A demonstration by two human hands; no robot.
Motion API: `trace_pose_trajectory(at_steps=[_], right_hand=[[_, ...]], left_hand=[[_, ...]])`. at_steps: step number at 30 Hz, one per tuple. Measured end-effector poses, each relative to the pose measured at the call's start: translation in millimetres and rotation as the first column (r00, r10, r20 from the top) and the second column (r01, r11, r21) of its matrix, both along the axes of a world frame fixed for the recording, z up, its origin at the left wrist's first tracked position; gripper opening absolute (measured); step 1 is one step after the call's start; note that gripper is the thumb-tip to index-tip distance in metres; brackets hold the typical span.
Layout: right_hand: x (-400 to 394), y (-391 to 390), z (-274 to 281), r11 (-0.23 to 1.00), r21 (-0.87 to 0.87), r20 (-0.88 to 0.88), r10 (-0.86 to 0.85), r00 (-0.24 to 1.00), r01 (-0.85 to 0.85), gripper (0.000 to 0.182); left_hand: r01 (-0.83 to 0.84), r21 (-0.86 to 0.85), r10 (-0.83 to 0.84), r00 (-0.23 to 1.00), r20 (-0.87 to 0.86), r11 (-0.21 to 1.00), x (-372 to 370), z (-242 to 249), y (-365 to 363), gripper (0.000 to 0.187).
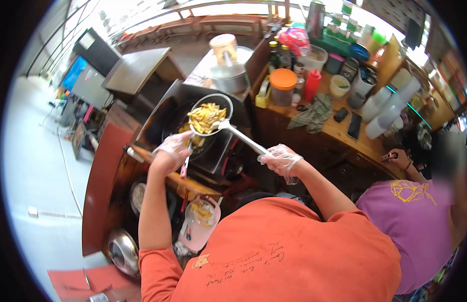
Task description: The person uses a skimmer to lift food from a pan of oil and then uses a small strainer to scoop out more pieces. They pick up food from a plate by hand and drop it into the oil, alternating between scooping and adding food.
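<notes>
My right hand (pixel 280 160), in a clear plastic glove, grips the long handle of a wire skimmer (pixel 209 116) loaded with yellow fries. The skimmer hangs over a dark wok (pixel 178 126) where a few more fries show. My left hand (pixel 173 148), also gloved, holds a thin utensil with a pink handle (pixel 185 166) at the wok's near edge. Both arms wear orange sleeves.
A pink tub of fries (pixel 201 224) sits below the wok beside a steel bowl (pixel 123 251). A wooden counter (pixel 339 126) on the right carries an orange-lidded jar (pixel 283 86), a red bottle (pixel 311 85), cups and phones. A person in a purple shirt (pixel 415 221) stands at my right.
</notes>
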State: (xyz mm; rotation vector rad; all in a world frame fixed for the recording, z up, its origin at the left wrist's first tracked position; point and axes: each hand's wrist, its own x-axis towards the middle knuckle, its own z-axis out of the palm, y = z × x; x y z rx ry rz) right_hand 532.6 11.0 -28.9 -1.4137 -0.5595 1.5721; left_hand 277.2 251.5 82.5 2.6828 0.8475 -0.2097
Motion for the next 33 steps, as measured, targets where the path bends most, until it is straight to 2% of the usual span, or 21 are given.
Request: trace_pose_trajectory(at_steps=[1,2,4,5,7,8,10,11,14,16,17,18,20,22,24,26,27,29,33], right_hand=[[-11,0,-2,1.0,-0.003,0.011,-0.027,1.0,0.027,0.024],[-24,2,1,1.0,0.0,0.115,-0.017,0.993,0.017,0.022],[-44,4,-1,0.999,0.043,0.108,-0.028,0.994,0.024,0.02],[-55,5,-3,0.999,0.044,0.11,-0.014,0.994,0.01,0.02],[-66,11,-5,0.998,0.057,0.107,-0.037,0.994,0.031,0.021],[-74,13,-7,0.998,0.059,0.108,-0.029,0.994,0.023,0.021],[-90,17,-12,0.995,0.039,0.056,-0.095,0.994,0.093,0.017],[-96,18,-13,0.995,0.029,0.069,-0.096,0.993,0.094,0.018],[-107,17,-19,0.994,0.023,0.04,-0.112,0.993,0.111,0.017],[-115,15,-14,0.995,0.025,0.049,-0.1,0.994,0.099,0.02],[-118,15,-14,0.993,0.019,0.037,-0.113,0.993,0.112,0.019],[-121,14,-15,0.992,0.01,0.027,-0.123,0.992,0.123,0.018],[-124,11,-19,0.995,-0.003,0.036,-0.101,0.994,0.101,0.016],[-129,11,-22,0.993,0.013,0.032,-0.119,0.992,0.118,0.013],[-132,9,-30,0.99,0.036,0.052,-0.135,0.99,0.133,0.011],[-136,10,-28,0.99,0.007,0.07,-0.143,0.987,0.142,0.011],[-138,9,-27,0.991,0.022,0.057,-0.131,0.99,0.129,0.011],[-140,8,-27,0.992,0.023,0.059,-0.123,0.991,0.122,0.012],[-141,7,-24,0.992,0.02,0.081,-0.125,0.989,0.124,0.014]], left_hand=[[0.018,0.064,-0.022,0.998,0.066,0.998,0,-13,0,0.055],[-0.025,0.082,0.024,1.0,0.019,0.996,2,-18,-3,0.058],[-0.234,-0.082,0.233,0.972,-0.021,0.969,-2,-6,-22,0.059],[-0.247,-0.081,0.246,0.969,-0.018,0.966,-14,-9,-28,0.059],[-0.209,0.119,0.203,0.977,0.063,0.971,-34,-9,-39,0.058],[-0.217,0.12,0.21,0.976,0.064,0.969,-52,-11,-45,0.058],[-0.218,0.079,0.188,0.941,0.281,0.973,-93,-15,-59,0.05],[-0.232,-0.012,0.225,0.924,0.309,0.973,-113,-12,-69,0.034],[-0.233,-0.293,0.346,0.836,0.427,0.927,-183,-34,-92,0.036],[-0.33,-0.542,0.54,0.791,0.289,0.773,-221,-38,-115,0.039],[-0.331,-0.549,0.546,0.787,0.289,0.767,-239,-52,-123,0.04],[-0.372,-0.66,0.651,0.721,0.237,0.652,-252,-65,-132,0.04],[-0.463,-0.771,0.774,0.63,0.061,0.437,-272,-89,-147,0.039],[-0.474,-0.525,0.585,0.809,0.057,0.707,-305,-150,-148,0.039],[-0.378,-0.125,0.376,0.926,-0.041,0.917,-322,-199,-153,0.036],[-0.553,-0.147,0.519,0.827,-0.214,0.82,-321,-214,-160,0.035],[-0.57,-0.153,0.531,0.815,-0.23,0.808,-319,-222,-160,0.035],[-0.689,-0.141,0.611,0.704,-0.362,0.711,-308,-234,-156,0.036],[-0.728,-0.169,0.641,0.671,-0.374,0.664,-277,-242,-151,0.036]])
